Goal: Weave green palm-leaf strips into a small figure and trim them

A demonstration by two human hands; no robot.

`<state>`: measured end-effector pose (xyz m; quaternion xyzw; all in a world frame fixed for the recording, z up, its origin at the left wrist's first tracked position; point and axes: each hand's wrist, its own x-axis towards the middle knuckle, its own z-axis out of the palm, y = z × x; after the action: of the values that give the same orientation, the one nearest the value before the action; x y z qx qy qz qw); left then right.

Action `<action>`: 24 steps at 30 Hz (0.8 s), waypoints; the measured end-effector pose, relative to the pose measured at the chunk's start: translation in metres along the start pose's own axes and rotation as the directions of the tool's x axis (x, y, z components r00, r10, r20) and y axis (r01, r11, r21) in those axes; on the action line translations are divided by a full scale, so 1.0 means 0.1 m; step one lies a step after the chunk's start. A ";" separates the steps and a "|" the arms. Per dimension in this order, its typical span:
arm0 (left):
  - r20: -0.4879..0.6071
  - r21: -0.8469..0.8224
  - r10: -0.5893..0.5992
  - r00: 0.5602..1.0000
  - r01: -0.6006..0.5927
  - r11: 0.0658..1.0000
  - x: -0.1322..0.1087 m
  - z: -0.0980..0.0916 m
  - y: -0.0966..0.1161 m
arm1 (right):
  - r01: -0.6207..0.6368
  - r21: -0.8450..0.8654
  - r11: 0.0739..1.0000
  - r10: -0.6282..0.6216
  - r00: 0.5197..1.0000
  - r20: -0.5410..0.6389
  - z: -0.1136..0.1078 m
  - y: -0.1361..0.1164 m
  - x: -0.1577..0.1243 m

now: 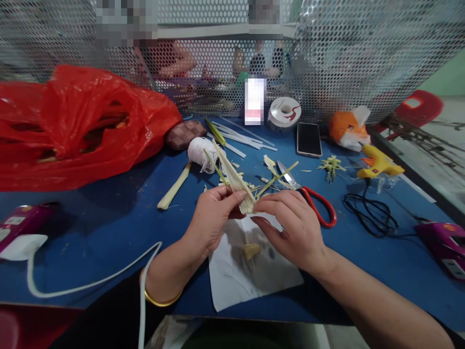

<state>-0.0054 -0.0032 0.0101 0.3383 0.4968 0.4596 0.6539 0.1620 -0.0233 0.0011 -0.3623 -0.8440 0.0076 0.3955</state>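
Note:
My left hand (212,218) and my right hand (290,228) meet above a white sheet of paper (247,276) on the blue table (109,228). Both pinch the lower end of a folded pale palm-leaf strip (234,179) that slants up and to the left. A small folded leaf piece (250,250) lies on the paper below the hands. Red-handled scissors (312,198) lie just beyond my right hand. A gold bangle (160,300) circles my left wrist.
A red plastic bag (80,126) fills the back left. White thread (199,151), loose leaf strips (236,135), a tape roll (284,112), a phone (308,139), a yellow glue gun (378,165) with black cord (370,213) and a white cable (90,281) lie around. Mesh screen (345,58) behind.

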 end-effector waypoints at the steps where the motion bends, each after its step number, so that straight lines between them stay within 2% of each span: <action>1: 0.000 0.013 0.010 1.000 -0.010 1.000 0.00 0.01 0.00 | -0.013 -0.025 1.000 0.013 1.000 0.011 0.00 0.00 0.00; 4: -0.009 0.027 0.034 0.999 -0.034 0.999 0.00 0.02 -0.01 | -0.028 -0.069 0.997 0.030 0.999 0.037 0.00 0.00 0.02; 10: -0.072 0.004 0.083 0.994 -0.083 0.997 0.03 -0.01 0.00 | 0.040 0.017 0.999 -0.040 0.998 0.039 0.00 -0.01 0.05; 13: -0.108 -0.003 0.106 0.988 -0.107 0.994 0.06 -0.03 0.03 | 0.072 0.030 0.997 -0.073 0.997 0.041 -0.07 0.01 0.07; 15: -0.148 0.009 0.129 0.981 -0.129 0.992 0.07 -0.04 0.07 | 0.026 0.024 0.999 -0.027 0.998 0.048 -0.19 0.06 0.09; 17: -0.180 0.023 0.153 0.972 -0.151 0.988 0.08 -0.05 0.10 | -0.108 -0.010 0.994 0.108 0.991 0.083 -0.35 0.15 0.10; 18: -0.186 0.028 0.158 0.970 -0.155 0.987 0.08 -0.05 0.11 | -0.188 -0.060 0.980 0.193 0.975 0.113 -0.43 0.21 0.09; 20: -0.184 0.021 0.143 0.973 -0.141 0.990 0.08 -0.06 0.13 | -0.312 -0.262 0.913 0.368 0.908 0.200 -0.55 0.33 0.02; 22: -0.169 -0.010 0.092 0.981 -0.095 0.995 0.08 -0.07 0.15 | -0.327 -0.475 0.817 0.502 0.808 0.308 -0.58 0.44 -0.08; 24: -0.145 -0.056 0.026 0.989 -0.034 0.998 0.08 -0.09 0.16 | -0.289 -0.585 0.758 0.573 0.723 0.386 -0.52 0.53 -0.18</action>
<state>-0.0178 0.0098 0.0196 0.2925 0.5240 0.5070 0.6187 0.2375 -0.0095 0.0089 -0.6242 -0.7810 -0.0067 0.0214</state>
